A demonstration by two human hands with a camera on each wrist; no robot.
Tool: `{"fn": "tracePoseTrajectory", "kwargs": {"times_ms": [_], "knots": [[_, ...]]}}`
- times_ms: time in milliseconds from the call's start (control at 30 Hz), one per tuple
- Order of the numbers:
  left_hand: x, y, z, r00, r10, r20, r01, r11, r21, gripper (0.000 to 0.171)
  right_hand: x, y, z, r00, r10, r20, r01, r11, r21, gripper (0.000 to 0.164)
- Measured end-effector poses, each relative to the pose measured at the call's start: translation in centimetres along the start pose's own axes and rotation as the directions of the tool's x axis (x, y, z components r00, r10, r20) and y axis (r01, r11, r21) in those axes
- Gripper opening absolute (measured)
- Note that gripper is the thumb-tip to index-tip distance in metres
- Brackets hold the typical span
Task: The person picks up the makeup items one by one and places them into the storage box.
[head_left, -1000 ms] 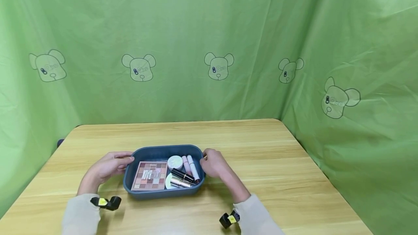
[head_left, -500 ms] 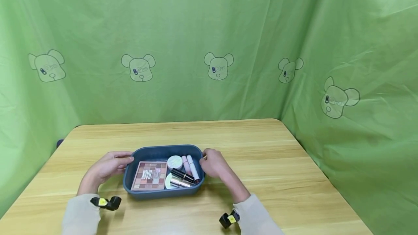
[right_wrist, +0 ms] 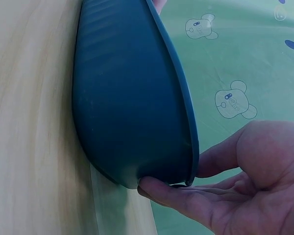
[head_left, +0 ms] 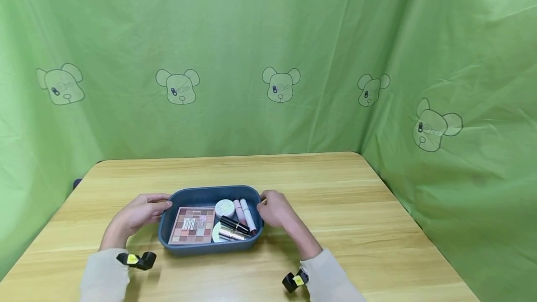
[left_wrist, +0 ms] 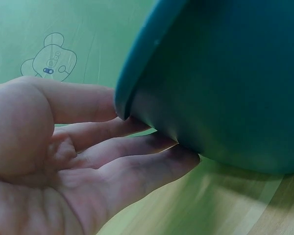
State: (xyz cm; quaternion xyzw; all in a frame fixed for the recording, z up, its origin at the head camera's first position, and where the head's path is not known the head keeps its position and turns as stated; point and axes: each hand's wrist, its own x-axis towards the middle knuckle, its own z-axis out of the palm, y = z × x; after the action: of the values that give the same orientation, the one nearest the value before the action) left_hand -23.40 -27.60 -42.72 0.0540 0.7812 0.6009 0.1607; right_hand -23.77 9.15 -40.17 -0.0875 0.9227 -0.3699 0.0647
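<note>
A dark blue storage bin (head_left: 209,249) rests on the wooden table. At its left end my left hand (head_left: 140,212) holds the rim, thumb on the edge and fingers against the outer wall, as the left wrist view shows. My right hand (head_left: 274,209) grips the right end, its thumb at the rim and its fingers pressed to the outside below. Inside lie an eyeshadow palette (head_left: 193,225), a round white jar (head_left: 224,209), a white tube (head_left: 248,217), a pink tube (head_left: 239,212), a black tube (head_left: 234,224) and a shiny metallic tube (head_left: 232,234). A second round white item (head_left: 216,233) is partly covered.
Bare wood of the table (head_left: 356,227) extends behind and to both sides of the bin. Green curtains (head_left: 235,120) with bear-head outlines hang along the back and sides. Black cameras are strapped to both wrists.
</note>
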Motion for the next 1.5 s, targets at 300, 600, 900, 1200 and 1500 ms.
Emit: {"fn": "tracePoseTrajectory", "kwargs": {"times_ms": [300,600,900,1200,1500], "knots": [[0.1,0.3,0.2,1.0,0.011,-0.009,-0.011,1.0,0.005,0.052,-0.1,0.0,-0.2,1.0,0.003,-0.003,-0.003,1.0,-0.002,0.03],[0.0,0.4,0.4,1.0,0.009,-0.013,-0.009,1.0,-0.003,0.051,-0.1,0.1,-0.1,1.0,-0.002,0.0,0.002,1.0,0.002,0.029],[0.1,0.4,0.5,1.0,-0.002,-0.013,0.002,1.0,-0.001,0.051,-0.1,0.0,-0.2,1.0,0.003,-0.01,-0.003,1.0,0.0,0.03],[0.3,0.4,0.8,1.0,0.003,-0.024,-0.004,1.0,-0.012,0.051,0.0,0.1,-0.3,1.0,-0.001,-0.022,0.0,1.0,-0.018,0.029],[0.4,0.6,1.2,0.999,0.003,-0.035,-0.004,1.0,-0.019,0.051,0.0,0.3,-0.4,1.0,0.018,-0.022,-0.018,1.0,-0.01,0.029]]}}
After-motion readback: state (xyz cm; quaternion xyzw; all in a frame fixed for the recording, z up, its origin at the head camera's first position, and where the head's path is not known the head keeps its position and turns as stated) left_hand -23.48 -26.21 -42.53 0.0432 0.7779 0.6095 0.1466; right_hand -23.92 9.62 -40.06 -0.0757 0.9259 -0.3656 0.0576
